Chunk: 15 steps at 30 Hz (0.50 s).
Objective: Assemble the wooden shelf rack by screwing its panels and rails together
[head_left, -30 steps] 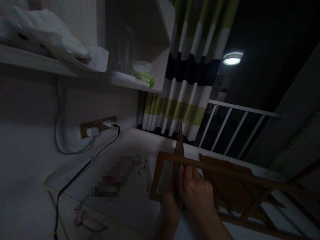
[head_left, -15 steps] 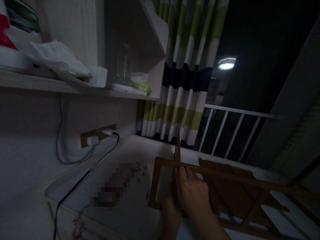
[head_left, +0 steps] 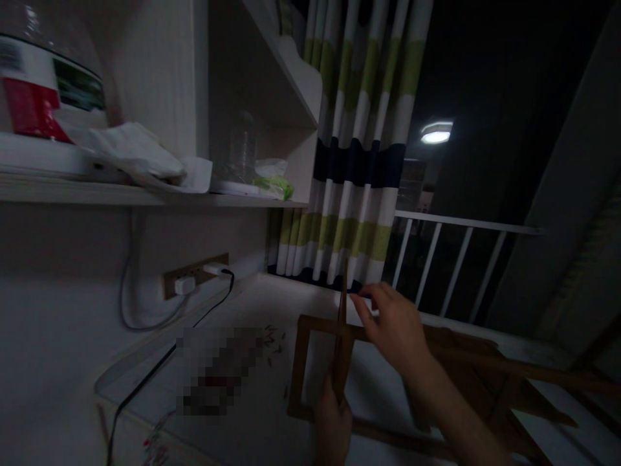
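Panel [head_left: 344, 304] upright across wooden frame [head_left: 299, 369]: left hand [head_left: 332, 421] grasping lower part; right hand [head_left: 395, 327] beside upper part, fingers curled, hold unclear.

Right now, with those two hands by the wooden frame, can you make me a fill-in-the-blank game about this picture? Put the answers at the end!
1. In the picture, the right hand is to the ____ of the thin board.
2. The left hand is low down, near the ____ edge of the picture.
3. The curtain has white, navy and ____ stripes.
4. The wall socket has ____ white plugs in it.

Missing words: right; bottom; green; two.
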Each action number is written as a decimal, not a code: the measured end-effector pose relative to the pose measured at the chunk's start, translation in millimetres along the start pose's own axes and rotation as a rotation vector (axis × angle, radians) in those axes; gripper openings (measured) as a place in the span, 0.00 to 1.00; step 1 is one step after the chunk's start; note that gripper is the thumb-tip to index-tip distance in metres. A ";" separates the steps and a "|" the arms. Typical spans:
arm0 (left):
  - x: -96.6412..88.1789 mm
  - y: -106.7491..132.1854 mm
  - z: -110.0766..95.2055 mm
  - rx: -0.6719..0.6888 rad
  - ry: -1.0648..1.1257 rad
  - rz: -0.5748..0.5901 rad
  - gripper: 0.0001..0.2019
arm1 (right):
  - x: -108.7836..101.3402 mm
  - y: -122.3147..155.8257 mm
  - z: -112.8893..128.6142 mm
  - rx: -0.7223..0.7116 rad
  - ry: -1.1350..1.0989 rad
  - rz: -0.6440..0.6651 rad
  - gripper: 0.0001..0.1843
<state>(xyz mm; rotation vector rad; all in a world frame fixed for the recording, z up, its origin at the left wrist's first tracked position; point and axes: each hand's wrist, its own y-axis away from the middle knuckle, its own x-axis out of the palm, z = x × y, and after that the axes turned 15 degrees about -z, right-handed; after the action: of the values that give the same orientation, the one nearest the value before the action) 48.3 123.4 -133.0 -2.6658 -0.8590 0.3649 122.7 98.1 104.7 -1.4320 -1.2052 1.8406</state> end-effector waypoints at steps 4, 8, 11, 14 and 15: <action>-1.8 0.0 -0.5 -0.019 -0.052 0.000 0.28 | 27.8 -50.1 -17.3 0.172 0.089 0.389 0.21; -2.6 -0.3 -3.3 -0.016 -0.048 0.029 0.29 | 56.2 -57.4 -16.8 0.175 -0.016 0.608 0.22; -2.0 -1.0 -6.6 -0.024 -0.043 0.044 0.28 | 66.5 -49.8 -13.3 0.198 -0.078 0.725 0.20; -2.1 -0.2 -9.3 -0.011 -0.016 0.040 0.27 | 72.9 -44.0 -12.3 0.221 -0.114 0.781 0.18; -3.7 1.5 -9.6 0.006 -0.002 0.030 0.27 | 75.0 -42.9 -12.5 0.226 -0.120 0.774 0.17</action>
<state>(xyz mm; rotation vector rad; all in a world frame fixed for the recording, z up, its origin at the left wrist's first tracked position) 49.4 118.0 -124.3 -2.6754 -0.8181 0.3767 105.8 183.7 104.8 -1.8202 -0.4657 2.4897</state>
